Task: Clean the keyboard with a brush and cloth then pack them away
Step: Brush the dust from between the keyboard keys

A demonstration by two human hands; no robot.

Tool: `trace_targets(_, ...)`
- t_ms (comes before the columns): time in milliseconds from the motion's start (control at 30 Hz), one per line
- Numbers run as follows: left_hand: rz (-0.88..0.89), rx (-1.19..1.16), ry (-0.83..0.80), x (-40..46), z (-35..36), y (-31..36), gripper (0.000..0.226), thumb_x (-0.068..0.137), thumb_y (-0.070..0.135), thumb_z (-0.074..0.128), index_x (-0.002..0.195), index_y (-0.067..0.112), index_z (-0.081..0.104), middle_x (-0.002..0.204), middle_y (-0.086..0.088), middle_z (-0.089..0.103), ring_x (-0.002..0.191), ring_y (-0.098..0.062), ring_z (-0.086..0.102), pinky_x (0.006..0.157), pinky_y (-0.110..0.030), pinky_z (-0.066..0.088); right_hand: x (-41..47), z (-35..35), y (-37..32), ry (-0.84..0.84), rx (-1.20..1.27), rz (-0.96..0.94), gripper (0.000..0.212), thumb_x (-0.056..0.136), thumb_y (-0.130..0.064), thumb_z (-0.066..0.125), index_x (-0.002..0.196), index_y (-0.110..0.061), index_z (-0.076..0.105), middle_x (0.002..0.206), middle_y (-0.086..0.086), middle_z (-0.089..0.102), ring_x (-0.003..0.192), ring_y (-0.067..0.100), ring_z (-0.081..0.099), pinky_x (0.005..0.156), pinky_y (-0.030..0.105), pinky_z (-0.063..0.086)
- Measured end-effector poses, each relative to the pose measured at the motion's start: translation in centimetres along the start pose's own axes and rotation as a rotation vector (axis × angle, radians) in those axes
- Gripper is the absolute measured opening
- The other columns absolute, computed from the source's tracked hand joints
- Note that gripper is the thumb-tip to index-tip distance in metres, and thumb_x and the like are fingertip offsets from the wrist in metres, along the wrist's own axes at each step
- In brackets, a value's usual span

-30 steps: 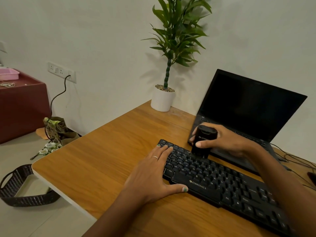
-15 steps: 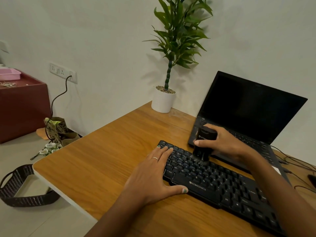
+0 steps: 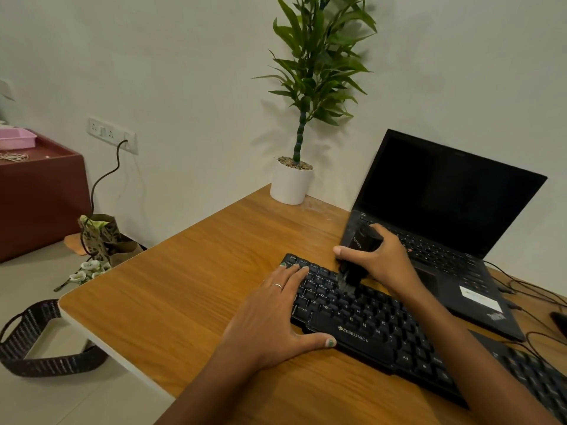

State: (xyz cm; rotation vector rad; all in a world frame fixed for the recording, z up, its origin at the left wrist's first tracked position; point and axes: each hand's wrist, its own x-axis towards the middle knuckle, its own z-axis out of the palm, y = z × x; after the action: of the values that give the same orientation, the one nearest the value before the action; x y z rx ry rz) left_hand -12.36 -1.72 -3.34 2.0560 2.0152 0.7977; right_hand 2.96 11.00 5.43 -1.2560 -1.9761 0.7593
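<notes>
Head view: the black keyboard (image 3: 380,329) lies slanted across the wooden desk (image 3: 190,289) in the lower centre of the frame. The left hand (image 3: 276,314) rests flat on the keyboard's left end, fingers straight, thumb along its near edge. The right hand (image 3: 383,262) curls around a black brush (image 3: 356,259), bristles touching the upper key rows. Behind stands 1 open laptop (image 3: 445,210), with a potted plant (image 3: 294,176) at upper centre.
</notes>
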Motion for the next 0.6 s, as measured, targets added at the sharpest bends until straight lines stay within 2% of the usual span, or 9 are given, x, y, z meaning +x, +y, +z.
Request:
trace_targets(67,0.003,-0.002,0.013,0.0,0.0,0.0,0.113,0.068,0.088,0.047,0.154,0.031,0.001,0.161,0.015,0.002,0.147,-0.004,-0.003,0.118,-0.031,0.012,-0.1,0.5,0.4,0.077,-0.012,-0.012,0.06,0.063,-0.04,0.083,0.109,-0.011,0.055,0.103,-0.003,0.062,0.099,0.02,0.059,0.081,0.032,0.049)
trace_targets(133,0.007,-0.006,0.01,0.0,0.1,-0.1,0.113,0.067,0.088,0.046,0.154,0.031,0.002,0.161,0.015,0.003,0.146,-0.003,-0.003,0.119,-0.032,0.014,-0.4,0.5,0.3,0.026,0.009,0.021,0.075,0.056,-0.048,0.083,0.113,-0.009,0.054,0.106,0.004,0.064,0.101,0.024,0.061,0.084,0.039,0.052)
trace_targets(167,0.006,-0.007,0.008,0.0,0.1,-0.1,0.114,0.067,0.089,0.046,0.154,0.031,0.002,0.161,0.015,0.003,0.146,-0.003,-0.003,0.12,-0.033,0.015,-0.4,0.3,0.2,-0.026,0.03,0.047,0.073,0.056,-0.048,0.084,0.109,-0.009,0.054,0.102,0.003,0.063,0.097,0.022,0.062,0.082,0.038,0.054)
trace_targets(233,0.004,-0.008,0.005,0.2,0.2,-0.1,0.114,0.066,0.089,0.046,0.154,0.031,0.001,0.161,0.015,0.003,0.146,-0.003,-0.002,0.119,-0.033,0.016,-1.0,-0.2,-0.5,-0.163,-0.013,0.054,0.051,0.063,-0.036,0.084,0.091,-0.018,0.046,0.086,-0.009,0.054,0.08,0.006,0.055,0.068,0.021,0.048)
trace_targets(300,0.003,-0.003,0.003,0.2,0.2,-0.2,0.114,0.066,0.089,0.045,0.154,0.031,0.001,0.161,0.015,0.003,0.146,-0.003,-0.002,0.118,-0.032,0.016,-1.3,-0.4,-1.1,-0.236,-0.119,0.013,0.052,0.063,-0.037,0.083,0.094,-0.022,0.045,0.089,-0.013,0.053,0.081,0.002,0.051,0.068,0.016,0.044)
trace_targets(400,0.005,0.001,0.008,0.1,0.2,-0.2,0.114,0.066,0.09,0.045,0.154,0.032,0.0,0.161,0.016,0.003,0.146,-0.003,-0.002,0.118,-0.032,0.015,-1.3,0.4,-1.7,-0.122,-0.159,-0.065,0.065,0.064,-0.039,0.082,0.117,-0.018,0.052,0.115,0.0,0.059,0.1,0.014,0.054,0.082,0.027,0.046)
trace_targets(467,0.004,-0.005,0.009,0.1,0.2,-0.2,0.113,0.067,0.089,0.046,0.153,0.032,0.0,0.161,0.016,0.002,0.146,-0.003,-0.003,0.117,-0.031,0.014,-1.5,1.2,-2.0,0.002,-0.192,-0.07,0.069,0.072,-0.034,0.079,0.128,-0.009,0.047,0.121,0.01,0.057,0.105,0.022,0.053,0.081,0.027,0.042)
trace_targets(533,0.002,-0.013,0.005,0.1,0.1,-0.1,0.113,0.068,0.088,0.048,0.154,0.032,0.0,0.161,0.015,0.002,0.146,-0.003,-0.003,0.118,-0.032,0.014,-1.8,1.6,-2.2,0.035,-0.191,-0.074,0.066,0.074,-0.035,0.077,0.127,-0.01,0.048,0.115,0.007,0.058,0.108,0.025,0.054,0.078,0.025,0.042)
trace_targets(600,0.0,-0.013,0.0,0.1,0.1,-0.1,0.113,0.068,0.088,0.047,0.154,0.032,0.0,0.161,0.015,0.001,0.146,-0.003,-0.004,0.118,-0.033,0.015,-1.8,1.6,-2.1,-0.047,-0.179,-0.071,0.054,0.069,-0.04,0.079,0.111,-0.021,0.053,0.105,-0.003,0.06,0.095,0.019,0.058,0.073,0.025,0.047)
